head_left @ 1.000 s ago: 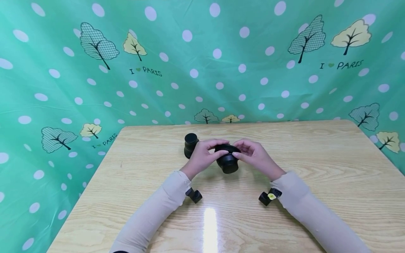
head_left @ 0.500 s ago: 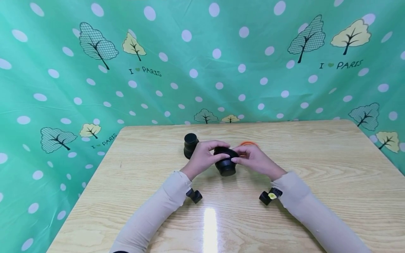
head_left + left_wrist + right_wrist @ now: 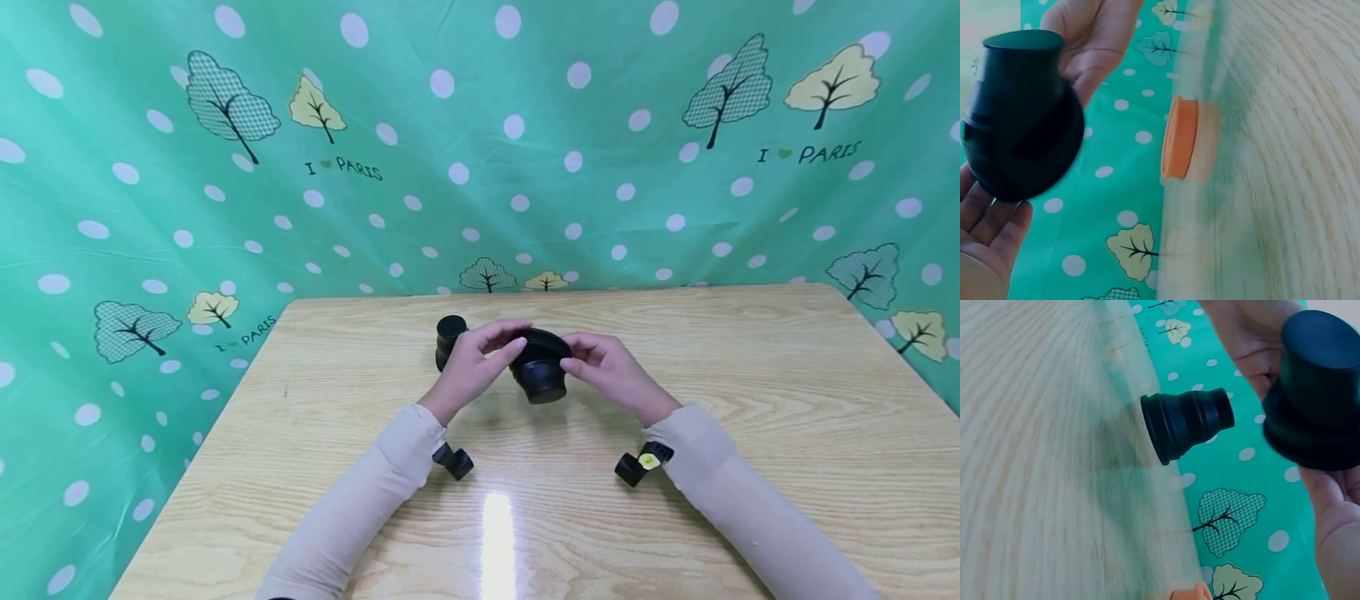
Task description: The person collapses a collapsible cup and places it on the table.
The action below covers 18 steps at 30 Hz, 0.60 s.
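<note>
Over the middle of the table, two hands hold a black stepped cup (image 3: 543, 375), its wide rim tilted up and its narrow end toward the person. The left hand (image 3: 474, 362) has its thumb and fingers at the left of the rim. Opposite it, the right hand (image 3: 611, 371) pinches the right side between thumb and fingers. A second black stepped piece (image 3: 1188, 422) of like shape stands wide end down on the table, partly behind the left hand in the head view. An orange ring-like lid (image 3: 1180, 139) lies beyond the held cup, hidden in the head view.
The wooden table (image 3: 750, 375) reaches back to a green dotted curtain (image 3: 420, 108) printed with trees. Each wrist wears a small black camera, the left camera (image 3: 454, 461) and the right camera (image 3: 637, 464), both above the table.
The cup dipped toward the person, then rose again, its rim tipping up more. Left-hand fingers have shifted upward along the rim. The orange lid, seen half a second ago, is now covered.
</note>
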### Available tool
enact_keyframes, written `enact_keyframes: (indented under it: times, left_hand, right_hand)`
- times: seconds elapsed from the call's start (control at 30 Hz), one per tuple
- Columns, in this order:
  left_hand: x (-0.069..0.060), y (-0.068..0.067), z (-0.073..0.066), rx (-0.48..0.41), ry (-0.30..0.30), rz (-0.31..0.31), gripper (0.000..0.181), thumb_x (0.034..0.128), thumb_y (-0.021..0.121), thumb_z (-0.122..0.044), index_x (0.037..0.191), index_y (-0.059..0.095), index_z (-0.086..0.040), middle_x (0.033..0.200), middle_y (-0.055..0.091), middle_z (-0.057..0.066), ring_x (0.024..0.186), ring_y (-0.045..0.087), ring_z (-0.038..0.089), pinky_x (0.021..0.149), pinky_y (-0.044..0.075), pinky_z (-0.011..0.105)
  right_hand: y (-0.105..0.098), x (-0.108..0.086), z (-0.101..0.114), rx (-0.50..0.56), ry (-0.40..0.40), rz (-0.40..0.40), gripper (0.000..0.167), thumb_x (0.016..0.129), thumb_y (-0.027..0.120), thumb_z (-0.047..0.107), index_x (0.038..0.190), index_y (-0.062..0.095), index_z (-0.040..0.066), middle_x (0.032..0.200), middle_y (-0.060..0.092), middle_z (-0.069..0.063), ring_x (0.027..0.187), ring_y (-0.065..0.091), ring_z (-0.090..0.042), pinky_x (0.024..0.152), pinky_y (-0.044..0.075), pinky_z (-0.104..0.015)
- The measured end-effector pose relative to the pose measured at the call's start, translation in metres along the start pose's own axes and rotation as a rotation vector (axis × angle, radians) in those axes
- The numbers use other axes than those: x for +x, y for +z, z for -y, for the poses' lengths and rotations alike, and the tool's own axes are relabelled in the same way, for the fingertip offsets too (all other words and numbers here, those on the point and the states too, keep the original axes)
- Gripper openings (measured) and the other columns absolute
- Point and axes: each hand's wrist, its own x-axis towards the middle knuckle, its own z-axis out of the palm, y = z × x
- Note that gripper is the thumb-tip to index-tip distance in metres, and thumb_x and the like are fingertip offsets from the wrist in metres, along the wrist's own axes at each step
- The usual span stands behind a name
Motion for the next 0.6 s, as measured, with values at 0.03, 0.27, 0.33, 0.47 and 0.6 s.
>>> enact_keyframes:
  times: [0.03,0.27,0.33,0.47,0.6]
  left_hand:
    - [-0.0001,-0.0003,-0.0001,-0.013,-0.008,0.004,0.032,0.0946,0.058,-0.011,0.126,0.059,-0.002,0.12,0.063,0.013,0.112,0.059,0.022,0.097,0.046,0.031]
    - [0.0008,0.0001,-0.0021,-0.089,-0.006,0.031,0.04,0.0904,0.064,-0.011,0.129,0.056,-0.005,0.115,0.062,0.014,0.103,0.059,0.019,0.091,0.049,0.031]
    - [0.0008,0.0005,-0.0022,-0.091,0.0,0.021,0.039,0.0899,0.065,-0.011,0.127,0.057,-0.004,0.113,0.062,0.015,0.102,0.059,0.02,0.09,0.05,0.032]
    - [0.0007,0.0014,-0.002,-0.093,0.004,0.006,0.037,0.0892,0.065,-0.009,0.124,0.058,-0.001,0.111,0.062,0.016,0.1,0.058,0.021,0.09,0.05,0.035]
    - [0.0007,0.0019,-0.0011,-0.085,0.001,-0.004,0.036,0.0891,0.066,-0.01,0.123,0.058,-0.001,0.109,0.061,0.015,0.099,0.059,0.02,0.088,0.051,0.032]
  right_hand:
    - [-0.0004,-0.0003,-0.0001,0.03,-0.005,-0.006,0.017,0.093,0.059,0.005,0.109,0.062,0.0,0.097,0.063,0.004,0.085,0.059,-0.006,0.074,0.051,-0.019]
    - [-0.002,-0.0008,-0.0004,0.144,-0.024,-0.034,0.02,0.094,0.057,0.006,0.102,0.066,0.021,0.086,0.06,0.003,0.076,0.056,-0.005,0.066,0.051,-0.016]
    - [-0.0017,-0.0006,-0.001,0.152,-0.019,-0.035,0.021,0.094,0.056,0.005,0.103,0.067,0.021,0.087,0.061,0.003,0.076,0.057,-0.005,0.066,0.051,-0.016]
    - [-0.0008,-0.0003,-0.0025,0.149,-0.013,-0.045,0.022,0.093,0.057,0.004,0.102,0.067,0.022,0.085,0.061,0.003,0.074,0.057,-0.005,0.065,0.05,-0.015]
    - [-0.0004,-0.0001,-0.0034,0.134,-0.012,-0.056,0.021,0.093,0.058,0.006,0.103,0.067,0.022,0.086,0.062,0.002,0.075,0.058,-0.005,0.067,0.052,-0.016]
